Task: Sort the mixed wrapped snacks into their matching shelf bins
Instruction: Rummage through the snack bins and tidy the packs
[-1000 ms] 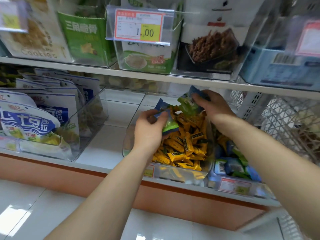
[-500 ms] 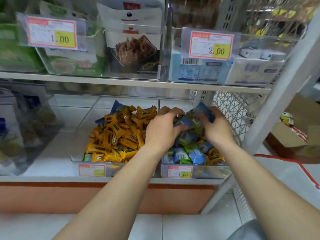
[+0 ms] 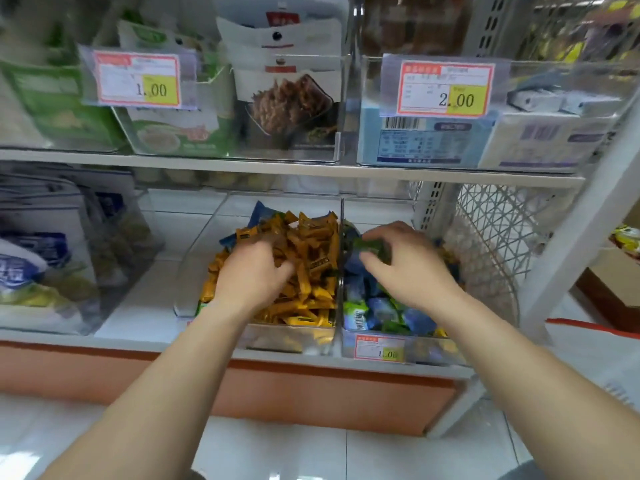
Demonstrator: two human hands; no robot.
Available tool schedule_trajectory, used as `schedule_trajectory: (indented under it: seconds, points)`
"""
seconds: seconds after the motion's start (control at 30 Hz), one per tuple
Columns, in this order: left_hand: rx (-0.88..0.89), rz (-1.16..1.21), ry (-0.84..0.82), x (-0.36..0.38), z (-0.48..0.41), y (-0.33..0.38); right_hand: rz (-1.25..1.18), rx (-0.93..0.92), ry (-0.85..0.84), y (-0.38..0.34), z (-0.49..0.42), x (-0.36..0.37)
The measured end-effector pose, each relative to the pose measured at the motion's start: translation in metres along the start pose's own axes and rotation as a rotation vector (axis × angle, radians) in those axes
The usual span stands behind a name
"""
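Left hand on yellow snacks, right hand pinching green packet, tag 1.00

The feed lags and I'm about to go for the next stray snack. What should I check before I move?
1. Position: the right hand is over the blue-and-green bin: ok.
2. Release: the right hand's fingers curl round a green snack: not ok.
3. Grasp: whether the left hand holds a stray: cannot tell, its fingers are buried among the orange snacks.
4. Strays out of the orange bin: not ok, a blue snack sticks up at its back.
5. Strays out of the blue-and-green bin: not ok, a yellow snack lies at its front right.
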State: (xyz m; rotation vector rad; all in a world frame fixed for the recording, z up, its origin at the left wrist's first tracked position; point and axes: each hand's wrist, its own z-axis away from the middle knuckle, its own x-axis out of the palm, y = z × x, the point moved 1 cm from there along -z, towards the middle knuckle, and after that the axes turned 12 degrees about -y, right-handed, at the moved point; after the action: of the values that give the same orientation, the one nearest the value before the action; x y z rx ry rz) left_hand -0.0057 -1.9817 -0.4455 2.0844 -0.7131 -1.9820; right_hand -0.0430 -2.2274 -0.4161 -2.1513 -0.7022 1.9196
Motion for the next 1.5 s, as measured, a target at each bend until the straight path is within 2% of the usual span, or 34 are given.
schedule_trajectory:
  seconds: [0.07,0.13,0.33,0.4,0.47,0.57,0.7,0.77,0.83,0.87,0.93,1.0,1.07,1.17,1.27,1.4,1.5]
  points:
    - [-0.098,-0.103,-0.146,0.000,0.004,-0.023,0.037,-0.142,-0.076,-0.027,-0.014,0.015]
    - [-0.091,-0.147,-0.265,0.004,0.010,-0.035,0.060,-0.225,-0.127,-0.048,-0.037,0.030]
    - [0.103,-0.145,-0.239,-0.009,0.027,-0.056,-0.015,-0.259,-0.430,-0.087,-0.128,0.084]
    - [0.122,-0.134,-0.287,-0.019,0.032,-0.064,0.168,-0.306,-0.538,-0.091,-0.146,0.097]
    - [0.117,-0.124,-0.307,-0.028,0.035,-0.071,0.350,-0.386,-0.552,-0.088,-0.152,0.099]
    - [0.133,-0.079,-0.162,-0.042,0.036,-0.078,0.430,-0.427,-0.461,-0.082,-0.145,0.089]
    - [0.094,-0.098,0.204,-0.061,0.031,-0.090,0.538,-0.295,-0.583,-0.081,-0.139,0.075]
    - [-0.039,0.006,0.185,-0.060,0.027,-0.104,0.584,-0.302,-0.484,-0.094,-0.147,0.072]
    - [-0.149,0.200,0.038,-0.054,0.026,-0.114,0.474,-0.379,-0.299,-0.112,-0.162,0.079]
    - [-0.165,0.267,-0.022,-0.050,0.026,-0.116,0.366,-0.397,-0.291,-0.120,-0.170,0.086]
    - [-0.161,0.294,-0.042,-0.045,0.026,-0.119,0.217,-0.347,-0.461,-0.131,-0.186,0.105]
    - [-0.167,0.302,-0.010,-0.045,0.026,-0.120,0.239,-0.255,-0.643,-0.133,-0.195,0.126]
    - [-0.166,0.314,-0.012,-0.045,0.026,-0.121,0.319,-0.246,-0.674,-0.132,-0.200,0.139]
    - [-0.161,0.345,-0.017,-0.044,0.024,-0.124,0.371,-0.282,-0.577,-0.132,-0.202,0.137]
    - [-0.156,0.379,0.022,-0.045,0.023,-0.127,0.279,-0.275,-0.421,-0.125,-0.194,0.118]
    - [-0.062,0.364,0.191,-0.053,0.018,-0.122,-0.134,-0.271,-0.180,-0.120,-0.171,0.085]
    - [0.038,0.428,0.202,-0.057,0.014,-0.110,-0.413,-0.316,-0.258,-0.133,-0.152,0.078]
